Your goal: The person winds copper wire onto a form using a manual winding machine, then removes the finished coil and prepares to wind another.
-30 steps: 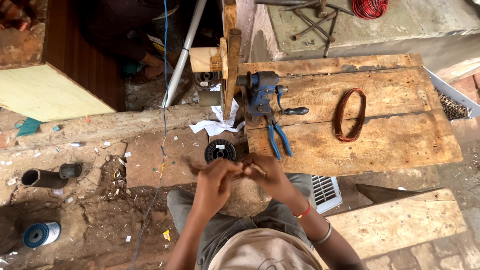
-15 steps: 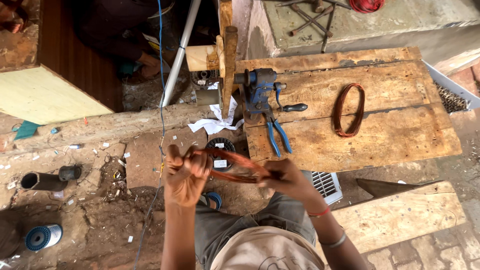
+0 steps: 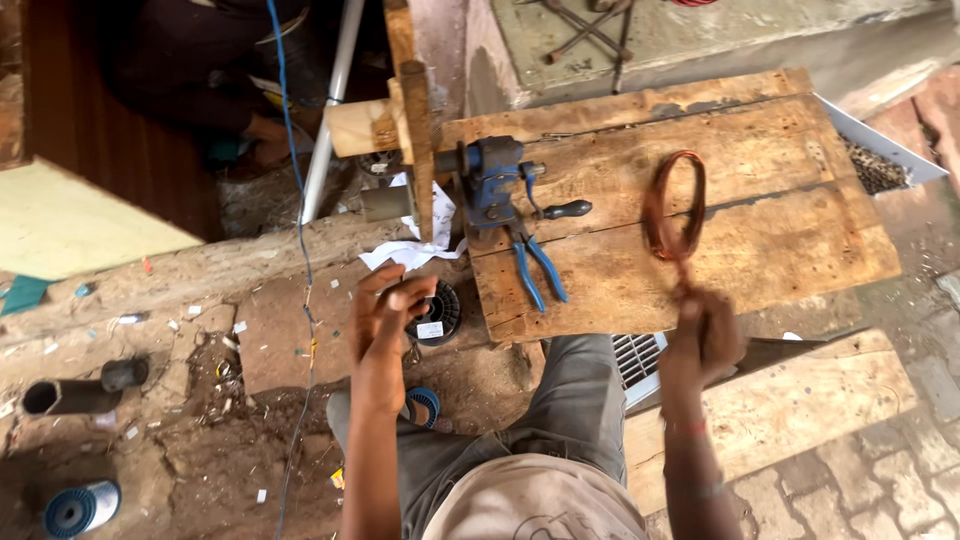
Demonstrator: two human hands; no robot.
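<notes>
Right hand (image 3: 705,335) closed on copper wire coil (image 3: 675,205) above counter (image 3: 760,260). Left hand (image 3: 390,310) loosely curled, contents unclear. Keep coil loops bunched, clear of blue pliers (image 3: 535,270).

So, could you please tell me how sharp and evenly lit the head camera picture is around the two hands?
Head view: soft, even daylight without glare; the right hand is motion-blurred, as is the copper wire coil above it; the left hand is a little sharper; the blue pliers on the wooden bench look crisp.
</notes>
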